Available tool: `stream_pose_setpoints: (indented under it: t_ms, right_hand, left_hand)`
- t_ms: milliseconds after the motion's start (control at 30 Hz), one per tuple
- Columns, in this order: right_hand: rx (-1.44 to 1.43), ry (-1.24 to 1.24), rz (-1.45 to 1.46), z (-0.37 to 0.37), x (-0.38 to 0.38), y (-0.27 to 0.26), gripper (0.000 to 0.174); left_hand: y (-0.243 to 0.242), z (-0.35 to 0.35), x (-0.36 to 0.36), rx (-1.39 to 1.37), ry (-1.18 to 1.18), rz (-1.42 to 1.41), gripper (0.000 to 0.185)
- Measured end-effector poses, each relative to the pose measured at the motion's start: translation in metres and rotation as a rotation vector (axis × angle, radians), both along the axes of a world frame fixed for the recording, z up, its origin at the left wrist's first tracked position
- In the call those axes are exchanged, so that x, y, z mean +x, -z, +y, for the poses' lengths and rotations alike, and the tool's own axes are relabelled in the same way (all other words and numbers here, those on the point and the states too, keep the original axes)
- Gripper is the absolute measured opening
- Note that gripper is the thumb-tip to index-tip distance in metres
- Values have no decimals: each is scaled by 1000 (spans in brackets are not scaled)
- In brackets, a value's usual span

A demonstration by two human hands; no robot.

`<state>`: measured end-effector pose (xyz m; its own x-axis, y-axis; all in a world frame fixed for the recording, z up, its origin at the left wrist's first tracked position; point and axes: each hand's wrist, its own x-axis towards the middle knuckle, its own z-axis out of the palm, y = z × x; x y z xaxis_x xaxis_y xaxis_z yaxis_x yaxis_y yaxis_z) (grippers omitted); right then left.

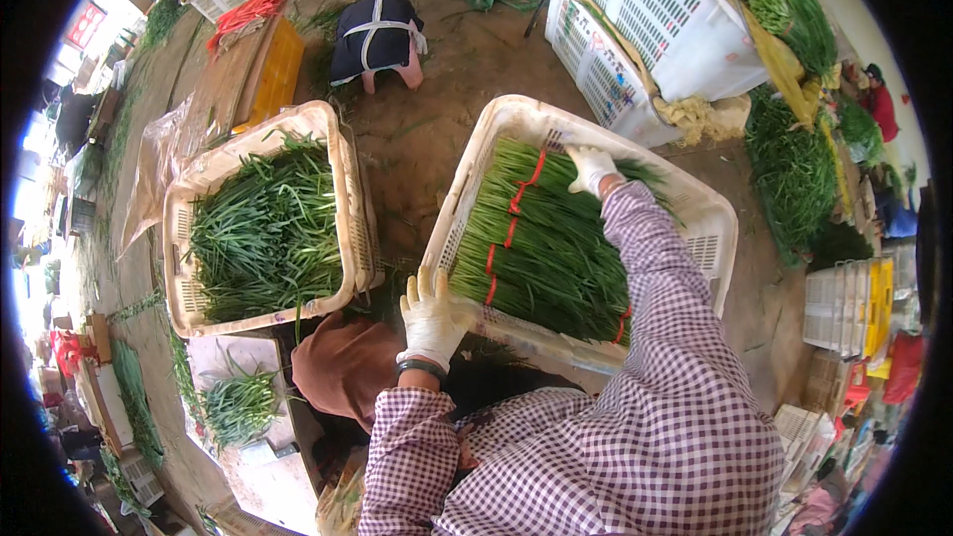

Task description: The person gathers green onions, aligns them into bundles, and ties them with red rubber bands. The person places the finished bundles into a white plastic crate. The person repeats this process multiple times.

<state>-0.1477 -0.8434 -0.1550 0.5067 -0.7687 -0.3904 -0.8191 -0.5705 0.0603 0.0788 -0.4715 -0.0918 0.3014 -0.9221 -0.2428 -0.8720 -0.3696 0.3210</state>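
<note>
A white plastic crate stands before me with bundles of thin green stalks, which look like garlic chives, laid side by side. Red ties band the bundles. My right hand, in a pale glove, reaches across the crate to the bundle by its far wall. The fingers are extended there with the thumb apart, and nothing is seen gripped. At the crate's near left corner is my left hand, also gloved, fingers spread upward beside the rim. Whether its palm presses on the crate is hidden.
Left of me, another crate holds loose green leaves. A pale board with a small leafy heap stands below it. Ahead are a padded stool, an orange crate topped with red ties, and stacked white crates. A person is far right.
</note>
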Motion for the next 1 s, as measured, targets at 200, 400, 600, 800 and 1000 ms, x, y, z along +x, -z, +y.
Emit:
stream_pose_setpoints:
  t_ms: [200, 400, 600, 800, 1000]
  right_hand:
    - [-172, -4, -298, 31, 23, 68, 75]
    - [-69, 131, -391, 27, 41, 108, 87]
    - [-2, 187, -247, 31, 44, 129, 94]
    - [-82, 109, -290, 31, 42, 110, 89]
    - [-108, 98, -170, 91, 6, 103, 93]
  left_hand:
    - [14, -18, 7, 100, -122, 74, 126]
    - [45, -33, 15, -4, -178, 87, 123]
    - [67, -27, 21, -250, -71, -32, 78]
    - [72, -28, 25, -167, -72, 18, 109]
    - [80, -26, 23, -274, -77, -18, 76]
